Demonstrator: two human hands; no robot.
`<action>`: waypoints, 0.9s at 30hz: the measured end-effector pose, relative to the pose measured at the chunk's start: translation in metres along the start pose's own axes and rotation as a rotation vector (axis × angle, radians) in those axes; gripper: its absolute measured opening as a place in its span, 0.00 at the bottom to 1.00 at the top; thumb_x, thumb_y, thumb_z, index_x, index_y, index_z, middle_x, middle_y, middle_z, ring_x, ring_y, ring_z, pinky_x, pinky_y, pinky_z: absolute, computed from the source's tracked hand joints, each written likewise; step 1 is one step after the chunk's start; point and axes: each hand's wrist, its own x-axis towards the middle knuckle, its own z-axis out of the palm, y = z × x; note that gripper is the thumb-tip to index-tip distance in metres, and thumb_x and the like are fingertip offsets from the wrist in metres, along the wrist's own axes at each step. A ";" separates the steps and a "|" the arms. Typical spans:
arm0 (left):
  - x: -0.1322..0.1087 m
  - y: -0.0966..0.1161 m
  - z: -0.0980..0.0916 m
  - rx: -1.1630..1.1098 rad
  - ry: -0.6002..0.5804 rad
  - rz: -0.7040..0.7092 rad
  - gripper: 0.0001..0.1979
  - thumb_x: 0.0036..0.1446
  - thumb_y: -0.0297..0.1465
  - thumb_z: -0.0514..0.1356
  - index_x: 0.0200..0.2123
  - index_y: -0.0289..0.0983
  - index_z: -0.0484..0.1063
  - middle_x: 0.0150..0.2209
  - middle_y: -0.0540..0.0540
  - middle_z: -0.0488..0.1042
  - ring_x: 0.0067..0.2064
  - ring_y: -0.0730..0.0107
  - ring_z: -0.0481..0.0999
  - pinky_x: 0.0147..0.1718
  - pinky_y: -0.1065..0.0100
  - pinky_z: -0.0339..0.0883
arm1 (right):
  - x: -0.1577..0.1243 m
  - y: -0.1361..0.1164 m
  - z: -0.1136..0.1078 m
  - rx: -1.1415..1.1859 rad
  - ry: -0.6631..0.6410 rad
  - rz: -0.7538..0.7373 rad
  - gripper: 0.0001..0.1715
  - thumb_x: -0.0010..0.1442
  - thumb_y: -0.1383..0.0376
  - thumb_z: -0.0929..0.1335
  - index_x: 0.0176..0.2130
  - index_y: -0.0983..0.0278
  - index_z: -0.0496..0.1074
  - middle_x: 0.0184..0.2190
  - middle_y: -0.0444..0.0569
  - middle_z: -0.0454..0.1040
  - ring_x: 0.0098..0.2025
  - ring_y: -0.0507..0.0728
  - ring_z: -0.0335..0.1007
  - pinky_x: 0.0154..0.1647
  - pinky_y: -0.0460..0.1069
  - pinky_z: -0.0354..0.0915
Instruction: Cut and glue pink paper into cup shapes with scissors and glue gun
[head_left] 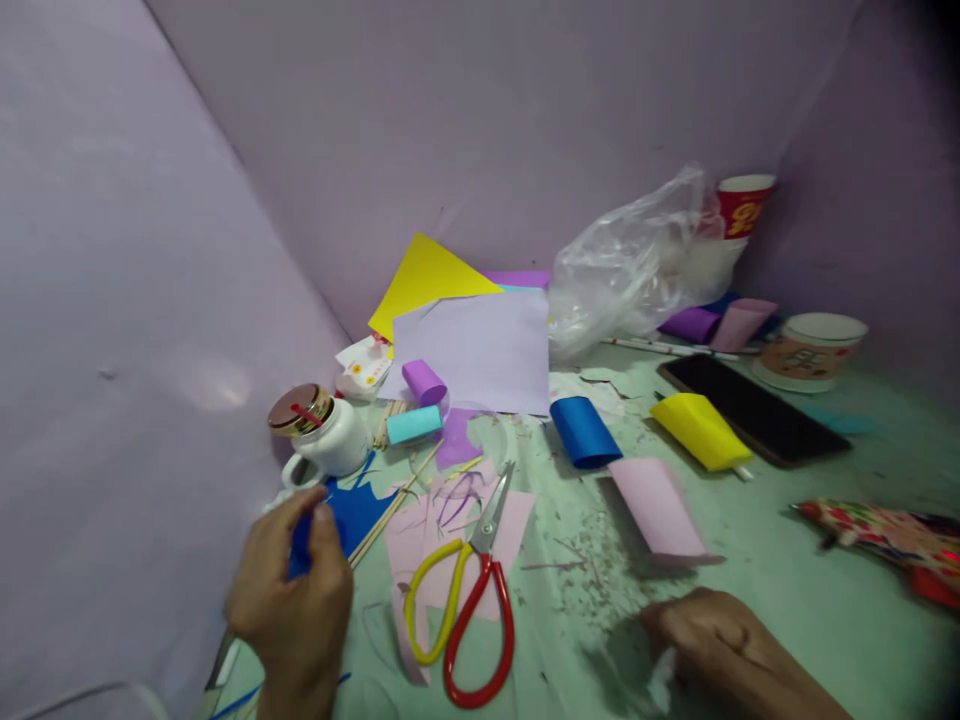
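Note:
At the lower left my left hand [296,590] is closed, thumb and index fingertips nearly together in a pinch. Cut blue paper [360,515] shows behind it and through the gap between the fingers; whatever they hold is too small to make out. My right hand [712,645], blurred at the lower right, has its fingers curled in, with a small whitish translucent piece [661,680] at them. Between the hands lie scissors [487,560] with one yellow and one red handle, blades apart, over pink paper scraps [517,520]. A curved pink paper piece [660,510] lies beyond my right hand.
Rolled paper pieces in blue [585,432], yellow [701,430] and turquoise [415,425] lie about. A white jar [341,440] stands left. Behind are paper sheets [472,345] and a plastic bag [630,270]. A phone [757,410], paper cup [810,355] and floral pouch [892,540] lie right.

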 end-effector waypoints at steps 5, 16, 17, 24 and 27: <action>-0.064 0.056 -0.007 -0.514 -0.301 0.501 0.07 0.61 0.28 0.55 0.42 0.39 0.71 0.36 0.47 0.80 0.37 0.68 0.80 0.37 0.71 0.73 | -0.002 -0.006 0.015 -0.062 -0.154 -0.040 0.35 0.60 0.42 0.61 0.26 0.67 0.76 0.19 0.45 0.66 0.22 0.50 0.58 0.24 0.45 0.55; -0.098 0.088 -0.018 -0.852 -0.591 0.901 0.18 0.68 0.33 0.46 0.55 0.28 0.59 0.24 0.47 0.77 0.21 0.70 0.74 0.18 0.70 0.67 | -0.006 -0.002 0.023 0.005 -0.110 -0.060 0.16 0.48 0.62 0.71 0.14 0.67 0.72 0.12 0.40 0.63 0.16 0.46 0.53 0.19 0.43 0.54; -0.097 0.088 -0.020 -0.874 -0.595 0.908 0.17 0.67 0.33 0.47 0.53 0.29 0.61 0.23 0.48 0.76 0.20 0.71 0.74 0.18 0.71 0.66 | -0.006 -0.002 0.023 -0.004 -0.150 -0.043 0.17 0.49 0.61 0.71 0.14 0.67 0.72 0.11 0.40 0.62 0.15 0.46 0.53 0.18 0.43 0.53; -0.089 0.069 -0.009 -0.504 -0.511 0.836 0.13 0.63 0.25 0.44 0.38 0.39 0.68 0.20 0.51 0.73 0.21 0.71 0.73 0.21 0.70 0.65 | -0.002 -0.015 0.004 -0.051 -0.115 -0.119 0.22 0.55 0.53 0.68 0.19 0.66 0.70 0.14 0.41 0.64 0.16 0.46 0.54 0.16 0.43 0.52; -0.076 0.059 0.000 -0.237 -0.576 0.617 0.11 0.59 0.24 0.50 0.43 0.32 0.70 0.34 0.38 0.77 0.36 0.58 0.78 0.32 0.61 0.71 | -0.001 -0.023 -0.017 -0.164 0.277 -0.308 0.16 0.60 0.56 0.63 0.38 0.63 0.74 0.30 0.48 0.74 0.27 0.52 0.67 0.29 0.48 0.65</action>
